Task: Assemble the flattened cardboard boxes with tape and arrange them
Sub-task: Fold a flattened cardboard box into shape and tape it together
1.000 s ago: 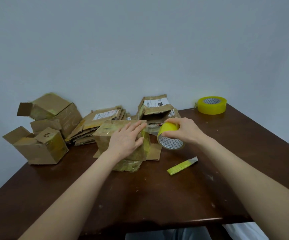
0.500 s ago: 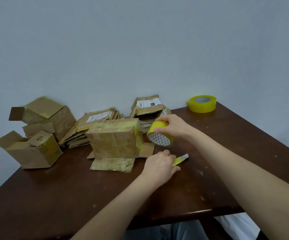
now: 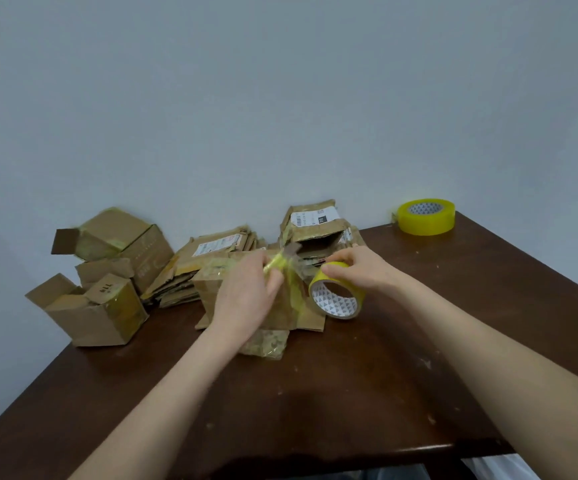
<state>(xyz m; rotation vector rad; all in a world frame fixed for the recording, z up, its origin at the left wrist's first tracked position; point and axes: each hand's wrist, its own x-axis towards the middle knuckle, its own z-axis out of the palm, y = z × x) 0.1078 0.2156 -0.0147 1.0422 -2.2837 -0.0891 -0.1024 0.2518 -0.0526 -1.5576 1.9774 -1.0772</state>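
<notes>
A brown cardboard box stands mid-table with its flaps splayed on the wood. My left hand is in front of it and grips a yellow utility knife, blade end up against a stretched strip of yellow tape. My right hand holds a yellow tape roll just right of the box, the strip running from roll to box. A pile of flattened boxes lies behind.
Two assembled boxes sit at the left: one open box in front, another box tilted behind it. A part-open carton stands behind the work. A second tape roll lies at the far right corner of the dark table.
My left hand left the box, picked the knife off the table and raised it to the tape strip. My right hand kept the roll beside the box.
</notes>
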